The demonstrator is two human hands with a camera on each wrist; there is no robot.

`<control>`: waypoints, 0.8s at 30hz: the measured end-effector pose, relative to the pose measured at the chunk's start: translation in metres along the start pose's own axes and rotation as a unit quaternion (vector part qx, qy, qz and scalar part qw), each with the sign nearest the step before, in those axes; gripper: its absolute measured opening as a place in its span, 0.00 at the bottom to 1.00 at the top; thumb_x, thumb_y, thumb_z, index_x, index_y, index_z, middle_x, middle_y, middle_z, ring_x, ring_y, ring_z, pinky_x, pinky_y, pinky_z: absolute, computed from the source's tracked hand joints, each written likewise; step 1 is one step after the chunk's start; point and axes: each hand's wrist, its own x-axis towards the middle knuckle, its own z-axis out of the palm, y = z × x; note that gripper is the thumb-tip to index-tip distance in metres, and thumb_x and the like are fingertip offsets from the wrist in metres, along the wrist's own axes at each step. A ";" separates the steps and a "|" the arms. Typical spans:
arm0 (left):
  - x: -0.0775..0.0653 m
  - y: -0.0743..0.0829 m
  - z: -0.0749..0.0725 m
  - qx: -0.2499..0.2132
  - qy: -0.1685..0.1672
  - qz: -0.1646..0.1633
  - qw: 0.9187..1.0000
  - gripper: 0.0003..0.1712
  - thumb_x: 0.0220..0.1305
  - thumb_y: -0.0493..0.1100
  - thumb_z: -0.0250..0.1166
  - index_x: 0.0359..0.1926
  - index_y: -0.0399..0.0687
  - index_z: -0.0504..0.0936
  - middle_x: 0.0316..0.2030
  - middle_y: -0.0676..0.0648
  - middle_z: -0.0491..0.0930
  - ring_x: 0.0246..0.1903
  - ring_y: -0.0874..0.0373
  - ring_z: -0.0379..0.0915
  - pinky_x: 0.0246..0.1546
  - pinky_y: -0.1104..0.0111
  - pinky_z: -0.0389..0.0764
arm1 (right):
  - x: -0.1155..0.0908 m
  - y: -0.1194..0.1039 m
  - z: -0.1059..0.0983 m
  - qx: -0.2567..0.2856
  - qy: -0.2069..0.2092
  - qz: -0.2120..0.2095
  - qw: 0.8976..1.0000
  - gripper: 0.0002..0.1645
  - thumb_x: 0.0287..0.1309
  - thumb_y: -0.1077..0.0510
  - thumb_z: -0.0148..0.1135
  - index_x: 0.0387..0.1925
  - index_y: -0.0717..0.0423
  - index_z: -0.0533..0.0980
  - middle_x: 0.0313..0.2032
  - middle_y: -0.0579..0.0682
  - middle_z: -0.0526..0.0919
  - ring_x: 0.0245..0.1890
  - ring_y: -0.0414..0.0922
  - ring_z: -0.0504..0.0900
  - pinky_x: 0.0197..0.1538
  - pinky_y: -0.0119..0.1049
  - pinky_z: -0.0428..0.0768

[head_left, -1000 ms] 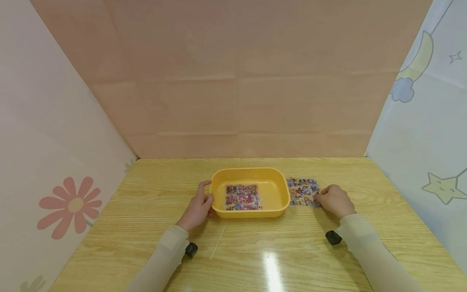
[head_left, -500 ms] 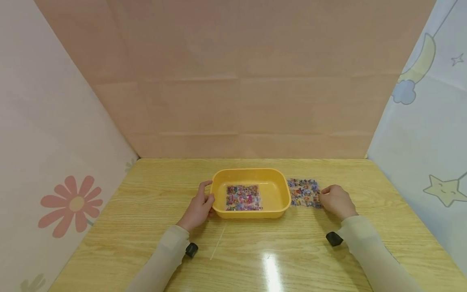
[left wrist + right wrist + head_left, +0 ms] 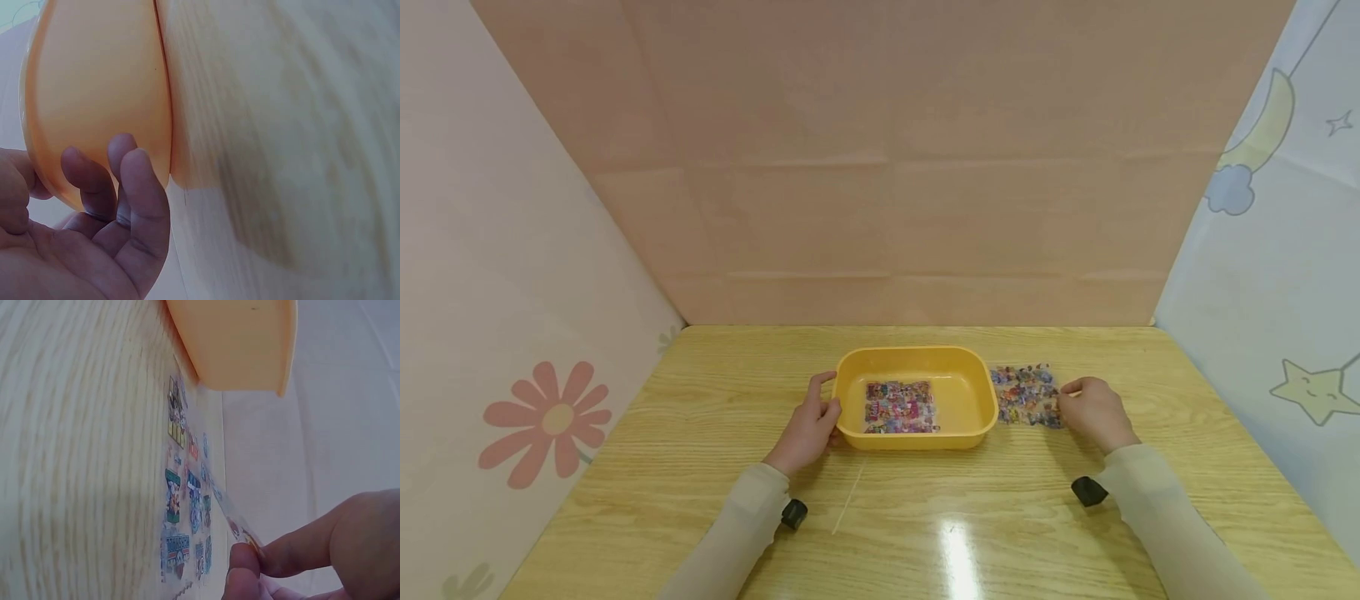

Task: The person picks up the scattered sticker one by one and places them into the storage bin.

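A yellow plastic tray stands on the table, with a colourful sticker sheet lying inside at its left. My left hand holds the tray's left end, and the left wrist view has its fingers bent against the outer wall. Just right of the tray lie clear sticker sheets with small coloured pictures. My right hand pinches the right edge of the top sheet between thumb and finger. That edge is raised in the right wrist view, above another sheet flat on the wood.
The wood-grain table ends at a pinkish-beige back panel. Patterned cloth walls flank both sides. A thin pale line runs on the tabletop in front of the tray. Black wrist cameras sit under both wrists.
My right hand has shifted slightly right, from over the sheet's lower right part to its right edge. The left hand and the tray have stayed in place.
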 end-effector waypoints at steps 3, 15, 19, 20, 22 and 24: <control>-0.001 0.001 0.000 -0.003 0.000 0.000 1.000 0.28 0.80 0.43 0.45 0.75 0.51 0.51 0.24 0.46 0.76 0.21 0.53 0.72 0.19 0.63 0.77 | 0.000 -0.001 0.000 0.007 0.005 -0.003 1.000 0.29 0.69 0.57 0.44 0.61 0.76 0.67 0.44 0.67 0.82 0.32 0.50 0.80 0.32 0.42 0.77; 0.000 0.000 0.000 -0.005 -0.004 -0.003 1.000 0.28 0.80 0.43 0.45 0.75 0.52 0.51 0.24 0.44 0.76 0.21 0.52 0.71 0.20 0.63 0.76 | -0.003 -0.001 0.001 0.019 0.016 -0.015 1.000 0.29 0.69 0.57 0.42 0.62 0.76 0.67 0.45 0.68 0.83 0.25 0.48 0.77 0.27 0.41 0.74; 0.001 -0.001 0.000 -0.005 -0.005 -0.001 1.000 0.28 0.80 0.43 0.45 0.75 0.52 0.51 0.24 0.43 0.76 0.21 0.53 0.71 0.20 0.62 0.76 | -0.003 0.000 0.000 0.021 0.020 -0.019 0.999 0.30 0.68 0.57 0.42 0.61 0.76 0.68 0.39 0.64 0.83 0.19 0.45 0.72 0.25 0.41 0.72; 0.001 0.000 0.000 -0.005 -0.004 -0.002 1.000 0.28 0.80 0.43 0.45 0.75 0.52 0.51 0.24 0.44 0.76 0.21 0.53 0.71 0.20 0.63 0.76 | -0.003 0.000 -0.001 0.021 0.021 -0.021 0.999 0.30 0.67 0.57 0.42 0.61 0.76 0.68 0.38 0.64 0.83 0.18 0.45 0.70 0.25 0.41 0.71; 0.000 0.000 0.000 -0.004 -0.004 -0.001 1.000 0.28 0.80 0.43 0.45 0.75 0.52 0.51 0.24 0.44 0.76 0.21 0.53 0.71 0.20 0.63 0.76 | -0.003 0.001 -0.001 0.022 0.024 -0.022 0.999 0.30 0.66 0.57 0.43 0.61 0.76 0.69 0.36 0.63 0.84 0.16 0.44 0.68 0.24 0.41 0.70; 0.000 0.000 0.000 -0.003 -0.003 -0.001 1.000 0.28 0.80 0.43 0.45 0.75 0.52 0.51 0.24 0.44 0.76 0.21 0.53 0.71 0.20 0.63 0.76 | -0.002 0.001 -0.002 0.024 0.029 -0.022 0.999 0.30 0.65 0.58 0.43 0.61 0.76 0.69 0.36 0.63 0.84 0.17 0.44 0.68 0.23 0.41 0.70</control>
